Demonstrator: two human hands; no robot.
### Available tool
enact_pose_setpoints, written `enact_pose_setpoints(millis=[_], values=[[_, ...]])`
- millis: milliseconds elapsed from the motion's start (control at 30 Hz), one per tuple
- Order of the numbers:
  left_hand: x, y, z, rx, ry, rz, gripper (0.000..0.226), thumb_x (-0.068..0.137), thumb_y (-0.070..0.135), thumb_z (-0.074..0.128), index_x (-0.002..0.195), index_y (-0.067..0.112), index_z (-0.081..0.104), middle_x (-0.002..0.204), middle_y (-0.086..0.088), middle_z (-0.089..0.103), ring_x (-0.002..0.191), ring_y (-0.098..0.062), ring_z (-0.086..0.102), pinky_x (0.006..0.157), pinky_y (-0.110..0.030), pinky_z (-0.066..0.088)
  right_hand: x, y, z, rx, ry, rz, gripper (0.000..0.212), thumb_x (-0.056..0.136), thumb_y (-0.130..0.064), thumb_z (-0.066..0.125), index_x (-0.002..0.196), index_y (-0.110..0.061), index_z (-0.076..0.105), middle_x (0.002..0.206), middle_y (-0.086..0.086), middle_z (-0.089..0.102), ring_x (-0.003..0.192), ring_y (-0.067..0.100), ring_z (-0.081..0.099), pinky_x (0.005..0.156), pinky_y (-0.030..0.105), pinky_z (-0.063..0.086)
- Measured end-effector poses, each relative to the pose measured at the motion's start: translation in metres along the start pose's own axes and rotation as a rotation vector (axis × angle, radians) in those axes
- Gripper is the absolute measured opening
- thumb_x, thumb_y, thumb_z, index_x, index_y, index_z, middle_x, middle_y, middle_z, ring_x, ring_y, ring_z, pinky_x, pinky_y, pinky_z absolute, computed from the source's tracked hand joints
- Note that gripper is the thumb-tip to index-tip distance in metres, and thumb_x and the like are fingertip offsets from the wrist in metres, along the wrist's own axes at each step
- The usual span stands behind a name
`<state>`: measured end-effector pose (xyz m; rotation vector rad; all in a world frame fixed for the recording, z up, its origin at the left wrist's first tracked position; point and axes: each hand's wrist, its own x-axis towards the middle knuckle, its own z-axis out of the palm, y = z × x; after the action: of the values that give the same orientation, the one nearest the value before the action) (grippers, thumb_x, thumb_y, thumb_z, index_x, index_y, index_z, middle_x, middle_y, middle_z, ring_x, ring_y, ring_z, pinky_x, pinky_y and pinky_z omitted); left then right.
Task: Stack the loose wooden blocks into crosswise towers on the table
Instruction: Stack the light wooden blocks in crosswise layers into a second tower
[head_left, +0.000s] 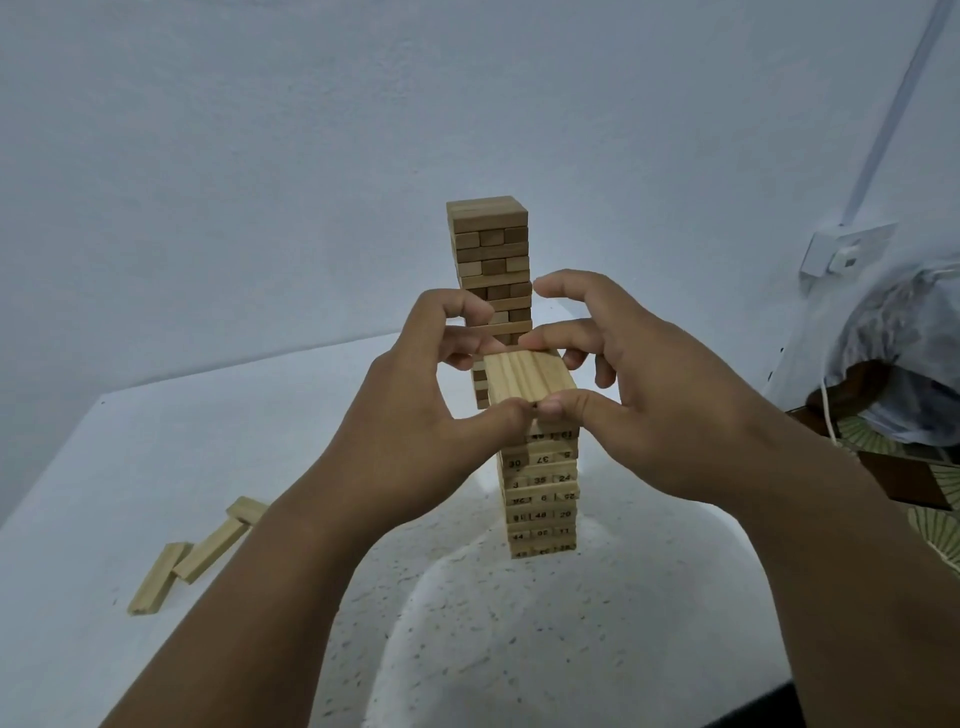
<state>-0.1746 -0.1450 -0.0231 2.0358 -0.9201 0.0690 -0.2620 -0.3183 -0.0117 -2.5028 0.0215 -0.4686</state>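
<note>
Two crosswise towers stand on the white table (156, 467). The near tower (540, 499) is pale wood with printed numbers on its block ends. Its top layer (527, 379) lies between my hands. My left hand (436, 384) and my right hand (639, 374) both pinch that top layer, thumbs on its near edge and fingers on its far edge. Behind it rises a taller, darker tower (491, 260), partly hidden by my fingers. Three loose blocks (197, 551) lie on the table at the left.
A pale wall stands close behind the table. A wall socket (844, 252) with a cord and a plastic-covered bundle (904, 353) sit at the right, past the table's right edge. The near table edge runs at the bottom right.
</note>
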Motion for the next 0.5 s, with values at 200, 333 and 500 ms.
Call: enact_pose_setpoints(millis=[200, 333, 500], values=[[0.0003, -0.0034, 0.0036, -0.008, -0.004, -0.023, 0.062, 0.076, 0.038, 0.079, 0.119, 0.048, 0.035, 0.107, 0.027, 0.06, 0.105, 0.013, 0.05, 0.075, -0.006, 0.033, -0.0006, 0.0006, -0.0005, -0.029, -0.022, 0.018, 0.081, 0.088, -0.03, 0.071, 0.146, -0.045, 0.017, 0.114, -0.035, 0.054, 0.09, -0.028, 0.04, 0.068, 0.003, 0.034], [-0.0006, -0.0058, 0.0051, -0.014, -0.018, -0.029, 0.062, 0.077, 0.036, 0.078, 0.12, 0.049, 0.035, 0.106, 0.027, 0.061, 0.106, 0.015, 0.049, 0.076, -0.008, 0.033, -0.0002, 0.0016, 0.0011, -0.043, -0.036, 0.029, 0.083, 0.086, -0.032, 0.073, 0.146, -0.046, 0.016, 0.107, -0.039, 0.05, 0.09, -0.03, 0.039, 0.069, 0.007, 0.031], [-0.0021, -0.0068, 0.0063, -0.014, -0.027, -0.038, 0.06, 0.079, 0.037, 0.076, 0.121, 0.048, 0.035, 0.107, 0.027, 0.061, 0.105, 0.013, 0.05, 0.077, -0.008, 0.033, 0.0, 0.0038, 0.0038, -0.04, -0.047, 0.033, 0.082, 0.086, -0.032, 0.073, 0.145, -0.046, 0.018, 0.114, -0.033, 0.051, 0.089, -0.03, 0.039, 0.071, 0.006, 0.03]])
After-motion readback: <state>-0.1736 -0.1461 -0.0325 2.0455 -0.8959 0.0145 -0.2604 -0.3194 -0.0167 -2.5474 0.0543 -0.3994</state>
